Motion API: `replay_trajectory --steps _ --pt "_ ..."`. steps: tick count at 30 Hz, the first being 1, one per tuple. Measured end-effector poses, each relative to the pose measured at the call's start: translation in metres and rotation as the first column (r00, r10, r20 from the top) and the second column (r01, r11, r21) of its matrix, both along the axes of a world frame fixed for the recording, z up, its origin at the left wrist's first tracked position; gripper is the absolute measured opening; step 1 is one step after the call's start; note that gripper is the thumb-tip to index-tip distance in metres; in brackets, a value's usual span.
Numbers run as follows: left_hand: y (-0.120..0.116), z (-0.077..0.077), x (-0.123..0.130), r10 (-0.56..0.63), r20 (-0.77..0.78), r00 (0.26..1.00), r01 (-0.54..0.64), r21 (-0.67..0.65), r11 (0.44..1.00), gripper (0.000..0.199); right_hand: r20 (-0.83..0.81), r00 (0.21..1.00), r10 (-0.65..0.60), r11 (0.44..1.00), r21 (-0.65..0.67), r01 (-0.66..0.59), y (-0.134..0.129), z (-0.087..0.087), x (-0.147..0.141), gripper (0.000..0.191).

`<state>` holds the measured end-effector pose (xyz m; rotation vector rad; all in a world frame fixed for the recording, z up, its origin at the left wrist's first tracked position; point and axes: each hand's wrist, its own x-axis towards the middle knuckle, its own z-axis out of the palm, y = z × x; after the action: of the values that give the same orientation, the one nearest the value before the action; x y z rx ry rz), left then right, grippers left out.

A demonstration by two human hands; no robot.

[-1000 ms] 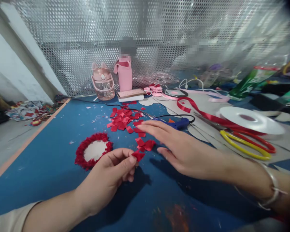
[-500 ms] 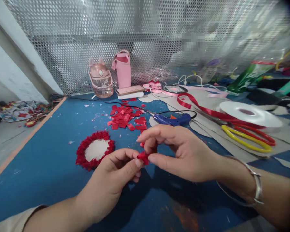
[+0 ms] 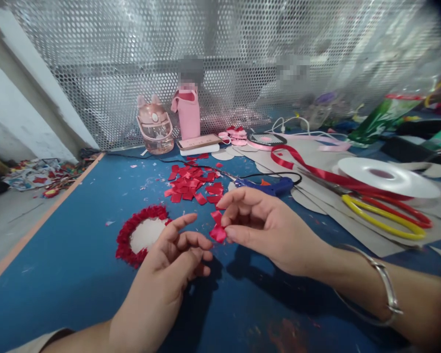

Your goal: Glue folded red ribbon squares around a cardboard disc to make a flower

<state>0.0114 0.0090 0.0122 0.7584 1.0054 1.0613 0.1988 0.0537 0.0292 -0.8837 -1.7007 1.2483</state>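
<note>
Between the thumb and fingertips of my right hand (image 3: 259,223) is a small folded piece of red ribbon (image 3: 218,233), held above the blue table. My left hand (image 3: 178,257) is just left of it, fingers apart and holding nothing. Behind my left hand lies a ring of ruffled red pieces (image 3: 127,235) around a pale round disc (image 3: 147,233), partly covered by that hand. A loose pile of cut red ribbon pieces (image 3: 187,182) is spread farther back. The blue glue gun (image 3: 279,186) rests beyond my right hand, which hides part of it.
At right lie a white ribbon spool (image 3: 389,176), yellow-and-red-handled scissors (image 3: 384,218) and grey card sheets (image 3: 323,206). A phone (image 3: 200,142), a clear pink bottle (image 3: 156,132) and a pink bottle sleeve (image 3: 188,115) stand near the perforated metal screen (image 3: 125,63).
My left hand has let go of the red ribbon piece, opened and drawn back slightly to the left. The piece stays in my right fingers. The view has shifted a little.
</note>
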Motion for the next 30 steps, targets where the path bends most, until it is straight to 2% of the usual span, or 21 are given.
replay_trajectory --steps 3,6,10,14,17,21,24,27,30 --pt "-0.001 0.001 0.001 -0.021 -0.016 1.0 0.021 0.009 1.0 0.015 -0.016 0.999 -0.029 0.998 0.049 0.03 -0.001 0.001 0.0 0.025" --pt "-0.001 -0.001 0.001 -0.057 -0.049 0.997 0.059 0.04 0.997 0.032 -0.041 0.997 -0.068 0.995 0.069 0.071 -0.001 0.002 0.001 0.026" --pt "0.0 -0.006 0.001 -0.027 -0.099 0.995 0.03 0.031 0.999 0.019 -0.052 0.995 -0.086 0.995 0.051 0.088 -0.001 0.002 0.002 0.024" --pt "-0.002 -0.005 -0.001 -0.02 -0.114 0.993 0.029 0.074 0.997 0.035 -0.063 0.995 -0.081 0.995 0.048 0.084 -0.001 0.002 0.002 0.024" --pt "-0.004 0.0 -0.003 -0.065 -0.073 0.995 0.071 0.075 0.995 0.027 -0.069 0.995 -0.076 0.996 0.036 0.078 -0.002 0.002 0.002 0.025" --pt "-0.004 0.004 -0.003 -0.061 -0.001 0.998 0.061 0.016 0.998 0.017 -0.063 0.995 -0.073 0.997 0.021 0.074 -0.002 0.002 0.0 0.025" --pt "-0.003 0.003 -0.002 -0.066 0.039 0.997 0.066 -0.004 0.998 0.015 -0.053 0.996 -0.069 0.998 0.009 0.07 -0.003 0.002 -0.001 0.024" --pt "-0.003 -0.001 -0.001 -0.097 0.054 0.994 0.096 0.019 0.995 0.005 -0.035 0.997 -0.068 0.998 0.001 0.068 -0.005 0.002 -0.002 0.024" --pt "-0.002 -0.005 -0.002 -0.124 0.025 0.992 0.123 0.059 0.991 0.02 -0.016 0.998 -0.064 0.998 0.007 0.065 -0.007 0.002 -0.003 0.023"
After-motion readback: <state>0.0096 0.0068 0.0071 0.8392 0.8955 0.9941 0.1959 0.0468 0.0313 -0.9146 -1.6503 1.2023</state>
